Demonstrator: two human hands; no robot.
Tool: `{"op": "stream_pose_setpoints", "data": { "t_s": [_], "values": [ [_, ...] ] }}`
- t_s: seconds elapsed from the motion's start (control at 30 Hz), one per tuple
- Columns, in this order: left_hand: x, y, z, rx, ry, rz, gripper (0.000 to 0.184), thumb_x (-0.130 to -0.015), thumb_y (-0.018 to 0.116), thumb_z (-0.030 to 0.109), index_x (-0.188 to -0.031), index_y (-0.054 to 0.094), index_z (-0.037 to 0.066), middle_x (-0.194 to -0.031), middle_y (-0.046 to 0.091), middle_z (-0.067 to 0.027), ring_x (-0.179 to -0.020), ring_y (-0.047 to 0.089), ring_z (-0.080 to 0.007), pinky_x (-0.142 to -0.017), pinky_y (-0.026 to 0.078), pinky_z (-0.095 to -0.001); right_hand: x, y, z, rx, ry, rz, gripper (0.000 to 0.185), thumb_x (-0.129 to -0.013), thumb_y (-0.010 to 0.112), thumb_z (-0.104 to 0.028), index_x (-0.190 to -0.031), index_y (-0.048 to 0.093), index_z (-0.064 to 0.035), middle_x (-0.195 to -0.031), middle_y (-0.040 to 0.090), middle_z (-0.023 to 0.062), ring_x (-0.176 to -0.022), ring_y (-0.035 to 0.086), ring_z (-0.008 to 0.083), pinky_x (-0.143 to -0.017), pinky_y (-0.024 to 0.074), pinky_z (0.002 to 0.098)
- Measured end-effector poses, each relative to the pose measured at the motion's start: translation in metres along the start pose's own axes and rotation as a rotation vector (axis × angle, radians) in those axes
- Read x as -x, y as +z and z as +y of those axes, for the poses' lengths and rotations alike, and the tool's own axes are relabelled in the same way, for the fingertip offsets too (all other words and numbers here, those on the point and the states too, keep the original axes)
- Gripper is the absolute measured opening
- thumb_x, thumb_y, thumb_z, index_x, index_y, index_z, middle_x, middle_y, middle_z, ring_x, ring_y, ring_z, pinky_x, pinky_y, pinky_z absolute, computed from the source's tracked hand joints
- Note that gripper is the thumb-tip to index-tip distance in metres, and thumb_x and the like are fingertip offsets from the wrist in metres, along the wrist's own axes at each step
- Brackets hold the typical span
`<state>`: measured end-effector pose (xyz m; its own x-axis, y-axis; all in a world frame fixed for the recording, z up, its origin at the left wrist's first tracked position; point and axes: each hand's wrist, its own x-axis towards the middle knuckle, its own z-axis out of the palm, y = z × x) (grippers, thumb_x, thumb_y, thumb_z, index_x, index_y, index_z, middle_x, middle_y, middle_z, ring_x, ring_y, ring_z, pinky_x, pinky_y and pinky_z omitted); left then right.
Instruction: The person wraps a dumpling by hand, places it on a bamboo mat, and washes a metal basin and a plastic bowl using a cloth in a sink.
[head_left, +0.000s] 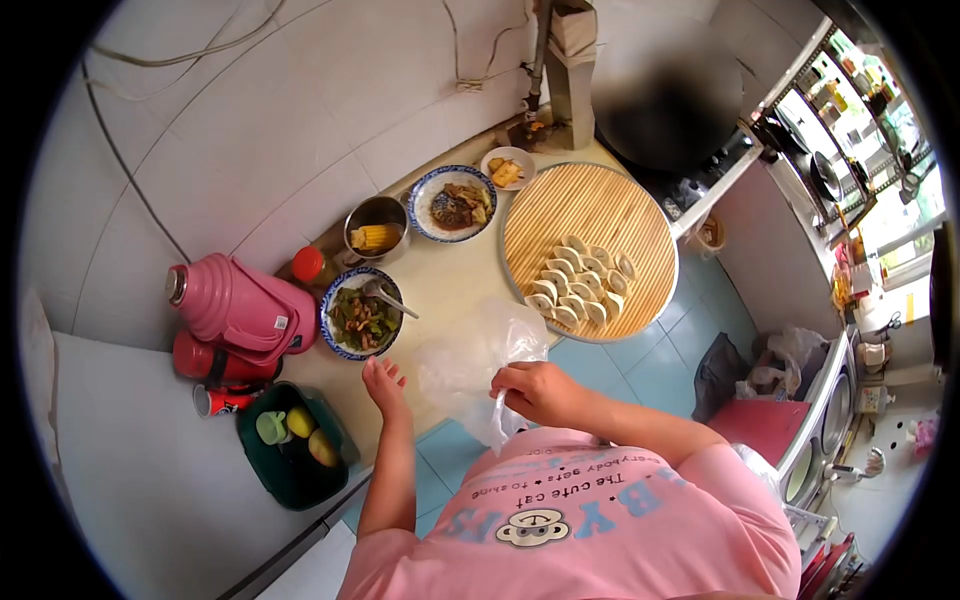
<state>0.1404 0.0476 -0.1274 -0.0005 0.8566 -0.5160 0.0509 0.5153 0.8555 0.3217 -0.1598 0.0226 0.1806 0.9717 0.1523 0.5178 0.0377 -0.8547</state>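
Observation:
My right hand (pixel 535 392) is closed on a thin clear plastic bag (pixel 500 340), which spreads over the counter's front edge in front of me. Apart from the bag, my left hand (pixel 384 384) is held with its fingers loosely spread and nothing in them. Just beyond that hand stands a blue-rimmed bowl (pixel 352 330) of green vegetables and meat, with a spoon (pixel 390 297) resting in it. To the right, several folded dumplings (pixel 577 283) lie in rows on a round bamboo tray (pixel 540 215).
Along the wall are a blue-rimmed plate (pixel 425 190) of food, a metal pot (pixel 392 214) with corn, and a small dish (pixel 527 158). On the left stand a pink thermos (pixel 235 300) and a green bin (pixel 265 470) with fruit. A dark wok (pixel 670 110) sits at the back right.

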Motion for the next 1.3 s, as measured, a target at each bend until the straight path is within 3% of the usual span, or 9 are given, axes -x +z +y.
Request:
{"op": "stream_pose_setpoints", "data": {
  "t_s": [0.17,0.3,0.33,0.47,0.63,0.73,0.93,1.17,1.3],
  "values": [
    [0.133,0.030,0.055,-0.206,0.813,-0.878,0.059,-0.080,0.067,0.037,-0.121,0.043,0.003,-0.112,0.048,-0.0117,-0.098,0.049,-0.0204,-0.077,0.046,-0.0307,0.007,-0.004,0.010,0.109,0.075,0.069,0.010,-0.075,0.059,-0.003,-0.085,0.058,-0.0041,-0.080,0.064,0.0086,-0.070,0.063,0.0293,-0.061,0.0506,0.0378],
    [0.179,0.068,0.062,-0.593,1.218,-0.880,0.071,-0.073,0.073,0.021,-0.131,0.036,0.001,-0.120,0.044,-0.0188,-0.105,0.050,-0.0325,-0.088,0.045,-0.0387,0.017,-0.017,0.013,0.086,0.071,0.165,0.012,-0.074,0.062,-0.005,-0.086,0.058,-0.0046,-0.077,0.062,0.0105,-0.069,0.061,0.0301,-0.060,0.0493,0.0385],
    [0.179,0.073,0.055,-0.680,1.223,-0.832,0.067,-0.073,0.064,0.002,-0.134,0.036,0.002,-0.121,0.043,-0.0202,-0.107,0.049,-0.0347,-0.087,0.046,-0.0401,0.021,-0.021,0.014,0.084,0.074,0.183,0.014,-0.074,0.063,-0.006,-0.087,0.057,-0.0049,-0.074,0.060,0.0115,-0.068,0.060,0.0310,-0.059,0.0484,0.0390],
    [0.175,0.091,0.064,-0.604,1.077,-0.834,0.064,-0.066,0.042,-0.017,-0.126,0.048,0.004,-0.109,0.050,-0.0157,-0.090,0.054,-0.0273,-0.079,0.047,-0.0356,0.041,-0.059,0.009,0.119,0.154,0.240,0.022,-0.073,0.070,-0.011,-0.091,0.058,-0.0067,-0.072,0.057,0.0109,-0.064,0.058,0.0284,-0.058,0.0472,0.0378],
    [0.123,0.133,0.077,-0.417,0.917,-0.727,0.045,-0.071,0.042,-0.017,-0.109,0.058,0.000,-0.093,0.056,-0.0129,-0.087,0.057,-0.0259,-0.077,0.049,-0.0347,0.078,-0.134,0.040,0.204,0.379,0.494,0.022,-0.075,0.068,-0.005,-0.096,0.060,-0.0059,-0.077,0.058,0.0123,-0.067,0.060,0.0242,-0.060,0.0492,0.0344],
    [0.104,0.179,0.093,-0.466,1.081,-0.677,0.050,-0.069,0.039,-0.020,-0.111,0.058,0.002,-0.100,0.057,-0.0117,-0.092,0.058,-0.0239,-0.080,0.050,-0.0335,0.092,-0.191,0.067,0.295,0.439,0.703,0.024,-0.074,0.065,0.001,-0.097,0.060,-0.0050,-0.069,0.053,0.0096,-0.058,0.052,0.0180,-0.053,0.0431,0.0303],
    [0.153,0.224,0.125,-0.365,1.325,-0.641,0.055,-0.069,0.040,-0.019,-0.116,0.055,0.004,-0.110,0.055,-0.0116,-0.097,0.056,-0.0243,-0.081,0.049,-0.0324,0.100,-0.239,0.065,0.487,0.159,0.964,0.024,-0.072,0.064,0.005,-0.093,0.060,-0.0037,-0.073,0.056,0.0079,-0.058,0.052,0.0156,-0.054,0.0452,0.0264],
    [0.158,0.255,0.108,-0.362,1.339,-0.596,0.057,-0.069,0.041,-0.018,-0.118,0.054,0.007,-0.108,0.054,-0.0108,-0.093,0.054,-0.0235,-0.083,0.046,-0.0326,0.100,-0.256,0.068,0.446,0.178,0.963,0.019,-0.074,0.062,0.005,-0.090,0.061,-0.0029,-0.080,0.059,0.0082,-0.061,0.057,0.0166,-0.056,0.0479,0.0278],
    [0.115,0.238,0.052,-0.617,1.373,-0.671,0.054,-0.069,0.043,-0.017,-0.115,0.057,0.009,-0.108,0.054,-0.0121,-0.099,0.055,-0.0283,-0.087,0.046,-0.0352,0.130,-0.214,0.096,0.386,0.250,0.769,0.014,-0.076,0.061,0.004,-0.086,0.061,-0.0041,-0.080,0.058,0.0116,-0.065,0.059,0.0276,-0.057,0.0485,0.0334]
  ]
}}
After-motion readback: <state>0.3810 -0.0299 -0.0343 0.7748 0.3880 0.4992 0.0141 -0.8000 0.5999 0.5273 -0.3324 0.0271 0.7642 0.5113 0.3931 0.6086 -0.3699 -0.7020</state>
